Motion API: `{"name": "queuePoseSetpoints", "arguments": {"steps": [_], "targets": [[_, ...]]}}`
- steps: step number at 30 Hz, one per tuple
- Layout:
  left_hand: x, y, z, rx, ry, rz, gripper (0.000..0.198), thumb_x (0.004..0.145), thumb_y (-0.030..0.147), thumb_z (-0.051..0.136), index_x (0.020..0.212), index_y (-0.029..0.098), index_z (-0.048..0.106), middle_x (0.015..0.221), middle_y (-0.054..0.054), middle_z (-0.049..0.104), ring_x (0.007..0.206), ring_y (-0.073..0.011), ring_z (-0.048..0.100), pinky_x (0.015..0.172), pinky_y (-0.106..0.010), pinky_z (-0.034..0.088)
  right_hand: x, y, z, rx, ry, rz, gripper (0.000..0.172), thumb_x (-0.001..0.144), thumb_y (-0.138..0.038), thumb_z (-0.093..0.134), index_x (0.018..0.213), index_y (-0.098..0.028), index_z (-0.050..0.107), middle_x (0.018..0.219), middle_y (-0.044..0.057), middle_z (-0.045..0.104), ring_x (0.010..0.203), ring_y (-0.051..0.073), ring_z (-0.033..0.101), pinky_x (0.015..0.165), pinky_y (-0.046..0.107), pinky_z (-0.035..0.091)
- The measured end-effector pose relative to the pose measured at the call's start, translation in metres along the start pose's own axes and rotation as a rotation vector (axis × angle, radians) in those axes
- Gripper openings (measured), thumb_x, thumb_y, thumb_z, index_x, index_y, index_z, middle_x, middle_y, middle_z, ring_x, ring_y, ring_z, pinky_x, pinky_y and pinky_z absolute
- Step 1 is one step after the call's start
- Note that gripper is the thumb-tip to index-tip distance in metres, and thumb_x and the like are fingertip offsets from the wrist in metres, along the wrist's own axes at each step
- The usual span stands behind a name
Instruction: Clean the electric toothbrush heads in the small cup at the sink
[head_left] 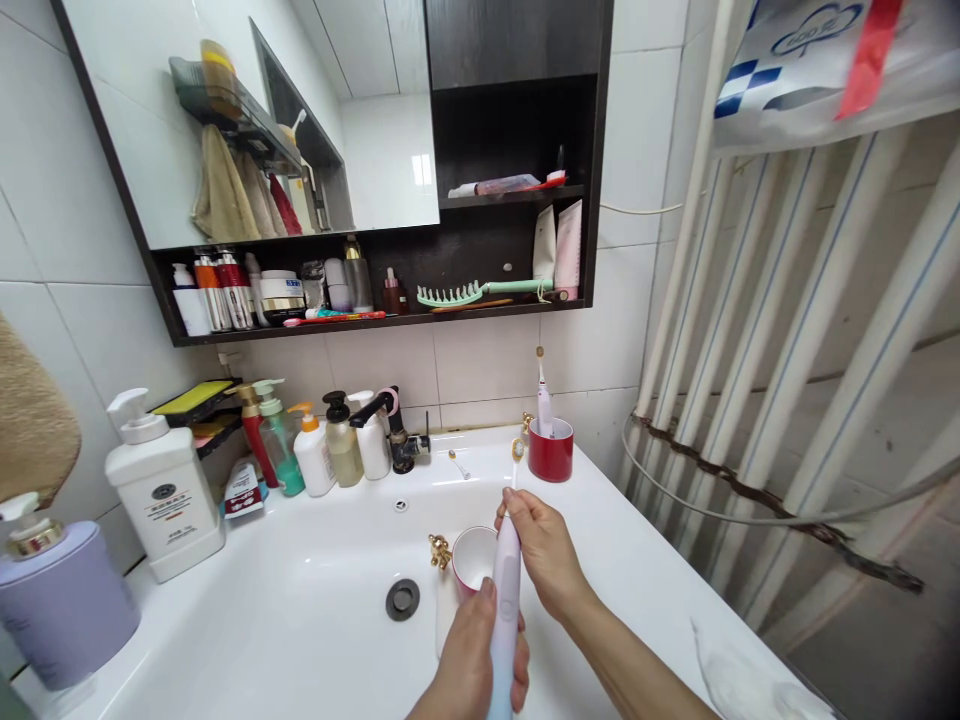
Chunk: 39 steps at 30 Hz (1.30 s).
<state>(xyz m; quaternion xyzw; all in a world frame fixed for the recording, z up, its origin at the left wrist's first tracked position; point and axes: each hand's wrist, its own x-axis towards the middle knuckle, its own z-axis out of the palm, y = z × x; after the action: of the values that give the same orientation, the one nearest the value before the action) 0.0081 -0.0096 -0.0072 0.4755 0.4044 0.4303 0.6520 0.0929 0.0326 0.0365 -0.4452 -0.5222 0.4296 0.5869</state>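
My left hand (469, 665) is wrapped round the lower body of an electric toothbrush (506, 590), which stands upright over the white sink (315, 560). My right hand (544, 550) pinches the toothbrush near its neck, below the brush head (517, 450). Just behind the toothbrush a pink cup (471, 555) with a gold handle sits in the basin. A red cup (550, 455) holding a second electric toothbrush (543, 395) stands at the basin's back right rim.
Pump bottles (315, 450) and a black tap (394, 430) line the back of the sink. A white pump bottle (161, 490) and a lilac bottle (60, 600) stand at left. A dark mirror cabinet shelf (375, 300) holds toiletries and a green comb. White pipes (787, 350) run at right.
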Motion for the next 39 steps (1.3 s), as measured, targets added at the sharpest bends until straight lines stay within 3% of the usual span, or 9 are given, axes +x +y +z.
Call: {"name": "queuePoseSetpoints", "arguments": {"steps": [4, 7, 10, 13, 17, 22, 26, 31, 39], "targets": [[0.005, 0.005, -0.002, 0.08, 0.106, 0.072, 0.053, 0.062, 0.061, 0.015, 0.057, 0.015, 0.041, 0.038, 0.003, 0.039, 0.029, -0.0068, 0.034, 0.034, -0.021, 0.026, -0.008, 0.002, 0.004, -0.025, -0.165, -0.038, 0.022, 0.066, -0.037, 0.041, 0.059, -0.016, 0.044, 0.051, -0.004, 0.044, 0.046, 0.007, 0.039, 0.044, 0.019, 0.032], [0.007, 0.012, -0.013, 0.225, 0.254, 0.222, 0.044, 0.069, 0.05, 0.019, 0.063, 0.015, 0.046, 0.053, -0.001, 0.048, 0.046, -0.0098, 0.045, 0.048, -0.023, 0.036, -0.008, 0.002, 0.006, -0.062, -0.309, -0.062, 0.019, 0.063, -0.034, 0.046, 0.068, -0.016, 0.047, 0.054, -0.004, 0.046, 0.048, 0.008, 0.042, 0.046, 0.02, 0.034], [0.009, 0.012, -0.028, 0.471, 0.332, 0.408, 0.031, 0.072, 0.037, 0.025, 0.082, 0.017, 0.046, 0.08, -0.004, 0.051, 0.075, -0.0122, 0.047, 0.07, -0.024, 0.035, 0.006, -0.003, 0.004, -0.097, -0.099, -0.147, 0.025, 0.064, -0.035, 0.044, 0.078, -0.015, 0.047, 0.061, 0.0, 0.049, 0.055, 0.011, 0.044, 0.05, 0.021, 0.035], [0.015, 0.003, -0.039, 0.804, 0.387, 0.447, 0.027, 0.068, 0.028, 0.032, 0.09, 0.018, 0.045, 0.099, -0.006, 0.044, 0.095, -0.0149, 0.038, 0.081, -0.027, 0.028, 0.026, -0.005, 0.004, -0.21, 0.109, -0.227, 0.027, 0.064, -0.036, 0.042, 0.078, -0.014, 0.048, 0.064, 0.002, 0.051, 0.056, 0.012, 0.043, 0.05, 0.022, 0.034], [0.025, -0.01, -0.039, 1.077, 0.355, 0.401, 0.022, 0.062, 0.022, 0.038, 0.08, 0.018, 0.05, 0.111, -0.006, 0.038, 0.105, -0.0183, 0.028, 0.088, -0.032, 0.02, 0.039, 0.013, 0.012, -0.495, 0.072, -0.294, 0.019, 0.063, -0.034, 0.042, 0.061, -0.017, 0.05, 0.051, -0.001, 0.048, 0.047, 0.011, 0.04, 0.047, 0.022, 0.03], [0.033, -0.013, -0.033, 1.166, 0.275, 0.345, 0.026, 0.053, 0.013, 0.044, 0.078, 0.017, 0.054, 0.116, -0.006, 0.035, 0.11, -0.0218, 0.021, 0.091, -0.035, 0.013, 0.037, 0.042, 0.015, -0.683, 0.009, -0.266, 0.018, 0.065, -0.032, 0.039, 0.061, -0.019, 0.05, 0.051, 0.0, 0.052, 0.048, 0.013, 0.044, 0.048, 0.023, 0.03], [0.043, -0.003, -0.033, 1.166, 0.245, 0.338, 0.025, 0.055, 0.01, 0.04, 0.074, 0.016, 0.056, 0.115, -0.006, 0.037, 0.111, -0.0216, 0.019, 0.091, -0.036, 0.015, 0.046, 0.043, 0.009, -0.776, -0.008, -0.254, 0.019, 0.066, -0.032, 0.039, 0.063, -0.018, 0.052, 0.055, 0.002, 0.056, 0.051, 0.014, 0.048, 0.049, 0.022, 0.03], [0.083, 0.031, -0.027, 1.183, 0.224, 0.547, 0.021, 0.057, 0.011, 0.043, 0.072, 0.017, 0.056, 0.114, -0.005, 0.037, 0.11, -0.0223, 0.021, 0.089, -0.036, 0.019, 0.09, 0.016, 0.0, -0.874, 0.046, -0.27, 0.021, 0.067, -0.032, 0.038, 0.07, -0.018, 0.053, 0.06, 0.004, 0.058, 0.056, 0.015, 0.05, 0.05, 0.022, 0.031], [0.172, 0.068, -0.019, 1.171, 0.2, 0.646, 0.025, 0.058, 0.01, 0.046, 0.081, 0.016, 0.054, 0.115, -0.005, 0.034, 0.111, -0.0198, 0.016, 0.091, -0.031, 0.018, 0.177, 0.002, -0.007, -0.985, 0.177, -0.197, 0.026, 0.067, -0.024, 0.039, 0.088, -0.012, 0.049, 0.076, 0.011, 0.059, 0.071, 0.019, 0.052, 0.058, 0.025, 0.031]]}}
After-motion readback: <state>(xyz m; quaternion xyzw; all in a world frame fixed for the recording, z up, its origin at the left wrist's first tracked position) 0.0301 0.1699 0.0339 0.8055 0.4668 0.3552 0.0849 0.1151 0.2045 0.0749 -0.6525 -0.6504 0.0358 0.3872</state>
